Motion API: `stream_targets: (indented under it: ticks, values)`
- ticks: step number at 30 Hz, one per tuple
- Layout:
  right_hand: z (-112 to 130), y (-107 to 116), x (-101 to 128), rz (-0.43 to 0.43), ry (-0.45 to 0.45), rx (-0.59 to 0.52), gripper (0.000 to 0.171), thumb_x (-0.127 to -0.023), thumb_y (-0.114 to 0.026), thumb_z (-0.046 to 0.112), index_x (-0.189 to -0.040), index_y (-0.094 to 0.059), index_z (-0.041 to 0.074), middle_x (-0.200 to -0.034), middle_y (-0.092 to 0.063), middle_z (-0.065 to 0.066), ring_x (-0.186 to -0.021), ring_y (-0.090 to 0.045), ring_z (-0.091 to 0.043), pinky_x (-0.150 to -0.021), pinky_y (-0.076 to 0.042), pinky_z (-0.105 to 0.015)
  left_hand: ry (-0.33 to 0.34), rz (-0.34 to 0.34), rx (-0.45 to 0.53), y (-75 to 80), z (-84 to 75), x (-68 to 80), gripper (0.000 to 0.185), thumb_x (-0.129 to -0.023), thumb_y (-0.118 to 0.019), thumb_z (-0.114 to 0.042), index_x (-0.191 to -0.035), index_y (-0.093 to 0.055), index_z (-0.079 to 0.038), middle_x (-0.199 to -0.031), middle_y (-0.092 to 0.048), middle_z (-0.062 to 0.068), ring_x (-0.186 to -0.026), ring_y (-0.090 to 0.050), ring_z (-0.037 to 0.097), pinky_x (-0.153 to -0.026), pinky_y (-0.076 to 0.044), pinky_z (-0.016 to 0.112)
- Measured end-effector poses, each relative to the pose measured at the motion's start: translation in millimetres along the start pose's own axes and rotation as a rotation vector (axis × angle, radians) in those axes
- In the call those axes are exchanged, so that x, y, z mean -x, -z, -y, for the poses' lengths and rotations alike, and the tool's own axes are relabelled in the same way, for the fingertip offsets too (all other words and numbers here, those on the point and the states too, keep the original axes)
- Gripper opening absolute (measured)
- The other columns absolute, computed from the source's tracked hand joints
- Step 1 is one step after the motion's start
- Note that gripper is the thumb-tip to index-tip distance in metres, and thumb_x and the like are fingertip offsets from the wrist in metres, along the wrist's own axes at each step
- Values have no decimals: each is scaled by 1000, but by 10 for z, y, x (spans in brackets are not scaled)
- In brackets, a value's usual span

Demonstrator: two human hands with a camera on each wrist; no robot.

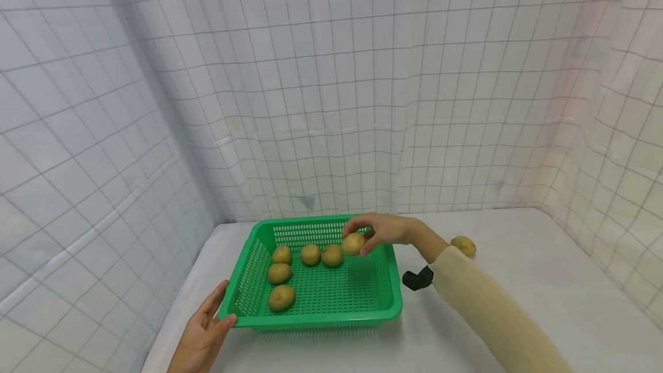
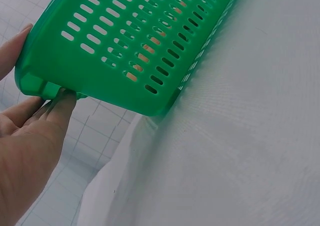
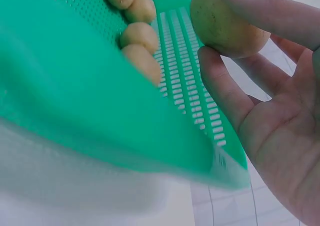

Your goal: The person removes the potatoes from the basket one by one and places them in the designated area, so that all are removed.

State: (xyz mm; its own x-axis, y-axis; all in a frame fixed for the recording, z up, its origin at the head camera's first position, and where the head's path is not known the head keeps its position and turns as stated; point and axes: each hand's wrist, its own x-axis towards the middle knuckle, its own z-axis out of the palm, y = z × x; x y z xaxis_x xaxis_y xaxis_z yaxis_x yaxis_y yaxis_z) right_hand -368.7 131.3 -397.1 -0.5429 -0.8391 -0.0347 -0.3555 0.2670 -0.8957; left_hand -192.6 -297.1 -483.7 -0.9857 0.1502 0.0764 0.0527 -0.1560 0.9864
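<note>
Your right hand (image 1: pixel 385 230): fingers pinch a potato (image 1: pixel 354 243) over the green basket (image 1: pixel 316 315) | your left hand (image 1: pixel 204 330): fingers curled on its corner, steadying it | five potatoes inside.

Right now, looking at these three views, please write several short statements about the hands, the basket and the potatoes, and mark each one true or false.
1. The right hand holds a potato over the green basket. True.
2. The left hand holds a potato. False: it holds the basket's near left corner.
3. Five potatoes lie in the basket. True.
4. The basket is red. False: it is green.
5. One potato on the table lies outside the basket, right of it. True.
</note>
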Motion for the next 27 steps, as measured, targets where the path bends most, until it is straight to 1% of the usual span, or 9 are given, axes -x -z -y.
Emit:
stream_targets:
  ticks: [3, 5, 9, 11, 13, 16, 20, 25, 27]
  values:
    - [-38, 32, 68, -16, -23, 12, 49, -88, -81, 3, -133, -63, 9, -133, -60, -4, -122, -53, -29, -104, -47, -43, 8, -8, 2, 7, 12, 20, 81, -105, -55, 1, -164, 1, 2, -168, 10, 24, -125, -47, -11, -102, -45, 18]
    - [-50, 56, 110, -28, -43, 21, 49, -88, -81, 4, -134, -63, 10, -133, -61, -3, -122, -53, -30, -103, -48, -44, -14, 6, 5, 18, 19, 18, 80, -106, -54, 2, -164, 1, 3, -168, 10, 25, -127, -46, -10, -104, -44, 19]
    - [-71, 103, 208, -65, -75, 84, 49, -88, -83, 11, -134, -64, 14, -132, -61, 0, -123, -52, -28, -103, -46, -45, -61, 37, 4, 34, 24, 4, 77, -106, -52, 4, -163, 0, 4, -168, 9, 25, -131, -42, -9, -106, -41, 19]
    - [-73, 118, 267, -73, -82, 84, 49, -88, -83, 12, -133, -64, 16, -133, -60, 0, -125, -50, -28, -104, -45, -46, -69, 48, 9, 40, 25, 0, 77, -106, -51, 5, -163, 1, 5, -168, 10, 26, -132, -42, -9, -107, -41, 19]
    - [-83, 141, 342, -71, -78, 65, 47, -89, -82, 12, -133, -63, 15, -134, -60, -2, -124, -52, -28, -103, -47, -47, -65, 50, 15, 29, 33, -3, 77, -106, -51, 5, -163, 1, 5, -168, 10, 26, -132, -42, -9, -107, -41, 19]
    - [-83, 183, 460, -77, -65, 56, 46, -90, -80, 12, -133, -63, 14, -135, -60, -3, -126, -52, -30, -104, -47, -48, -46, 38, 17, -2, 40, -11, 78, -106, -52, 5, -163, 1, 4, -168, 10, 25, -130, -42, -11, -106, -41, 18]
    - [-97, 238, 590, -106, -63, 87, 44, -90, -79, 14, -132, -64, 15, -134, -60, -2, -127, -51, -31, -106, -44, -50, -9, 17, -2, -27, 33, -11, 79, -106, -54, 1, -164, 0, 1, -169, 10, 23, -128, -41, -13, -106, -41, 18]
    - [-124, 284, 708, -130, -94, 51, 46, -90, -80, 14, -132, -63, 13, -140, -57, -6, -130, -49, -33, -106, -45, -51, 41, -17, -87, -24, 4, -17, 81, -107, -56, -7, -165, 0, -1, -169, 8, 23, -121, -42, -17, -101, -45, 16]
    - [-133, 297, 755, -149, -119, 53, 47, -89, -80, 15, -133, -63, 14, -142, -56, -6, -131, -48, -32, -107, -45, -51, 55, -32, -119, -23, -4, -26, 81, -107, -56, -9, -165, -1, -2, -169, 6, 23, -118, -43, -20, -99, -46, 15]
